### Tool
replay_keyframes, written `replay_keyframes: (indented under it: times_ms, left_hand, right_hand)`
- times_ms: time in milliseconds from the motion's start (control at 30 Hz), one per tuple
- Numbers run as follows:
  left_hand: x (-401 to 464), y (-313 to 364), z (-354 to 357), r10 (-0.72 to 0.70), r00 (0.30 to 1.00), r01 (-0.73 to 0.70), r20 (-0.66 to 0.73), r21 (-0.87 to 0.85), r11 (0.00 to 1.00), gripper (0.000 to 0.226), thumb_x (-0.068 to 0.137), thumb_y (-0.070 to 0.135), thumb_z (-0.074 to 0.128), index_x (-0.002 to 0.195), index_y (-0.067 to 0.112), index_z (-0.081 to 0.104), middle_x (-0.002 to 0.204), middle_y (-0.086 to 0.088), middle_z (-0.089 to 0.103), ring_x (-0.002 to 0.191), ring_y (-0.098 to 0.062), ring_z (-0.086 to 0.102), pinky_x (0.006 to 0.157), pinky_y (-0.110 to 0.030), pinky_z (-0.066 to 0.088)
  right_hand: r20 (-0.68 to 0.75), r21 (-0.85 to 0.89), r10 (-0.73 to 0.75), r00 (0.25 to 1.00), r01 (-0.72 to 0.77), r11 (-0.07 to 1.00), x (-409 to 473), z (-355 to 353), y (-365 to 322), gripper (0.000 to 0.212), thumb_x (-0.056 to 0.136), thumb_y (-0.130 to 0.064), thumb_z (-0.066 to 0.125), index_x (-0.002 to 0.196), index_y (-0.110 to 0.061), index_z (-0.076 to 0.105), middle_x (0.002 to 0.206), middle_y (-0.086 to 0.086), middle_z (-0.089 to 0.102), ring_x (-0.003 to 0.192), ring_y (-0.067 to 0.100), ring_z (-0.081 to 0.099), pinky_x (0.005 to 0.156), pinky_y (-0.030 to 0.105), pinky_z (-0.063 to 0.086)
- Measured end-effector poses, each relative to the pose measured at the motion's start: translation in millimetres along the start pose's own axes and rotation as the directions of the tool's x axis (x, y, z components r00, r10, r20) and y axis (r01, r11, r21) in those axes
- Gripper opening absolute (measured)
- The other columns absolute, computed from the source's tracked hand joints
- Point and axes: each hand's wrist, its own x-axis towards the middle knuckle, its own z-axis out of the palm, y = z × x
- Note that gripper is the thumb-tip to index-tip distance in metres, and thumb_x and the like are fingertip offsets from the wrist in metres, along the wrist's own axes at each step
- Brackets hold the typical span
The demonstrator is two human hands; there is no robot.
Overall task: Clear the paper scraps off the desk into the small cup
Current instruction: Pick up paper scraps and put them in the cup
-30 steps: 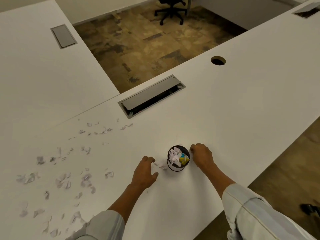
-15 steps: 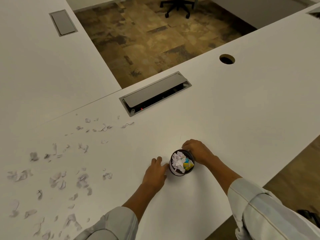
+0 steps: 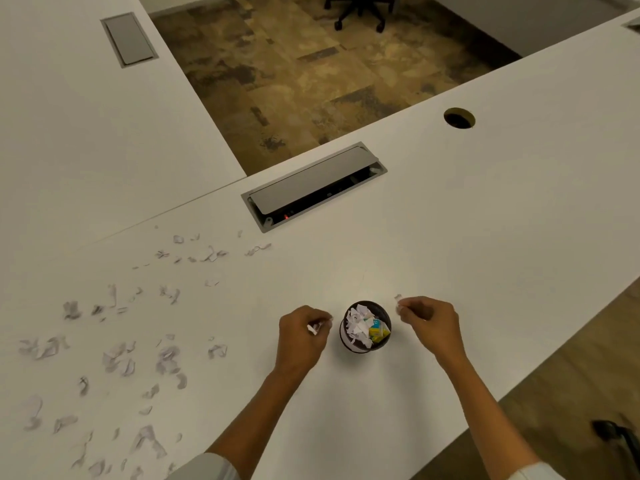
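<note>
Your left hand pinches a white scrap; your right hand pinches another, flanking the small cup on the surface. Most paper scraps lie well left: likely light, flimsy, best nipped by fingertips. No writing is legible.

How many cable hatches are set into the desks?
3: one hatch straight beyond the cup, its lid ajar; one on the far left desk, shut; the third barely showing at the upper right edge.
</note>
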Motion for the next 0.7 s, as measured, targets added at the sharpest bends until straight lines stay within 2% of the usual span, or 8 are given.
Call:
replay_keyframes:
  times_ms: [133, 300, 367, 433, 600, 700]
  left_hand:
    - [-5.5, 37.1, 9.3, 0.047, 0.994, -0.041, 0.102, -0.068, 0.997, 0.010, 0.076, 0.012, 0.075, 0.084, 0.017, 0.077, 0.078, 0.006, 0.073, 0.067, -0.005, 0.063, 0.057, -0.008, 0.045]
    - [-8.5, 62.3, 22.5, 0.030, 0.960, -0.032, 0.280, 0.004, 0.999, 0.039, 0.074, 0.014, 0.077, 0.113, 0.015, 0.069, 0.103, -0.003, 0.072, 0.075, -0.009, 0.063, 0.071, -0.010, 0.053]
    - [-9.9, 64.0, 17.5, 0.028, 0.957, -0.031, 0.290, 0.007, 0.999, 0.047, 0.072, 0.016, 0.079, 0.117, 0.015, 0.064, 0.106, -0.003, 0.070, 0.082, -0.013, 0.066, 0.077, -0.023, 0.059]
    - [-12.8, 62.2, 9.6, 0.027, 0.957, -0.030, 0.290, 0.005, 1.000, 0.054, 0.071, 0.016, 0.081, 0.121, 0.012, 0.060, 0.110, -0.004, 0.068, 0.092, -0.018, 0.067, 0.079, -0.029, 0.061]
    - [-25.7, 51.7, -10.1, 0.053, 0.960, -0.025, 0.273, -0.104, 0.994, 0.061, 0.073, 0.008, 0.077, 0.128, 0.008, 0.052, 0.124, -0.005, 0.059, 0.111, -0.016, 0.062, 0.088, -0.022, 0.056]
    - [-37.9, 39.8, -25.2, 0.026, 0.977, 0.006, 0.213, -0.149, 0.989, 0.060, 0.073, 0.009, 0.077, 0.127, 0.014, 0.052, 0.125, 0.000, 0.058, 0.113, -0.011, 0.061, 0.086, -0.015, 0.053]
  right_hand:
    - [0.057, -0.036, -0.111, 0.992, 0.114, 0.993, -24.5, -0.3, -33.1, 0.011, 0.075, -0.014, 0.078, 0.074, -0.025, 0.075, 0.072, -0.013, 0.075, 0.070, -0.001, 0.070, 0.065, 0.008, 0.054]
    - [0.139, -0.192, -0.185, 0.973, 0.209, 0.959, -29.3, 7.3, -51.6, 0.008, 0.077, -0.012, 0.077, 0.079, -0.019, 0.075, 0.075, -0.007, 0.075, 0.067, 0.001, 0.070, 0.061, 0.007, 0.053]
    - [0.148, -0.231, -0.197, 0.969, 0.227, 0.946, -28.2, 6.3, -53.1, 0.007, 0.077, -0.013, 0.076, 0.081, -0.019, 0.076, 0.074, -0.008, 0.073, 0.067, -0.001, 0.069, 0.058, 0.004, 0.050]
    - [0.153, -0.263, -0.202, 0.967, 0.237, 0.935, -27.5, 5.1, -54.9, 0.007, 0.077, -0.013, 0.076, 0.082, -0.018, 0.077, 0.072, -0.009, 0.071, 0.066, -0.001, 0.068, 0.057, 0.001, 0.048]
    - [0.104, -0.297, -0.271, 0.957, 0.290, 0.910, -26.2, 5.4, -59.8, 0.010, 0.077, -0.007, 0.073, 0.081, -0.015, 0.077, 0.073, -0.006, 0.072, 0.064, -0.002, 0.065, 0.060, 0.003, 0.048]
    - [0.139, -0.319, -0.280, 0.950, 0.310, 0.895, -29.4, 9.2, -62.8, 0.009, 0.078, -0.006, 0.072, 0.079, -0.015, 0.076, 0.073, -0.003, 0.073, 0.065, 0.005, 0.068, 0.065, 0.017, 0.057]
